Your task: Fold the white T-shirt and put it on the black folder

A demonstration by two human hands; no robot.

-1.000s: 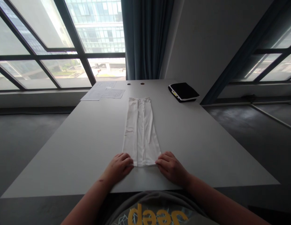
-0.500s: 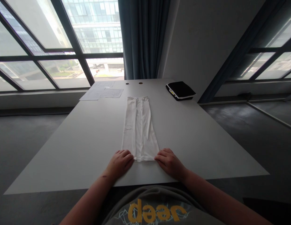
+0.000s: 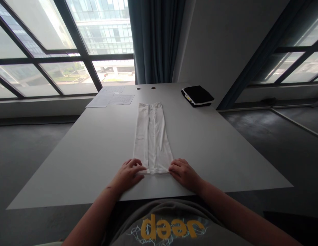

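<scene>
Lying flat, soft white trousers [image 3: 151, 136] were pinched by the left hand [image 3: 127, 173]. The right hand [image 3: 184, 174] was laid open against the hem [image 3: 159, 171].

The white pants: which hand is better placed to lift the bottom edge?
Probably the left hand: its fingers curl onto the bottom corner of the white pants, while the right hand lies flatter beside the other corner.

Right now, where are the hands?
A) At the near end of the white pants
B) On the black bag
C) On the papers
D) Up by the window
A. The left hand and right hand sit at the near end of the white pants, one at each corner.
</scene>
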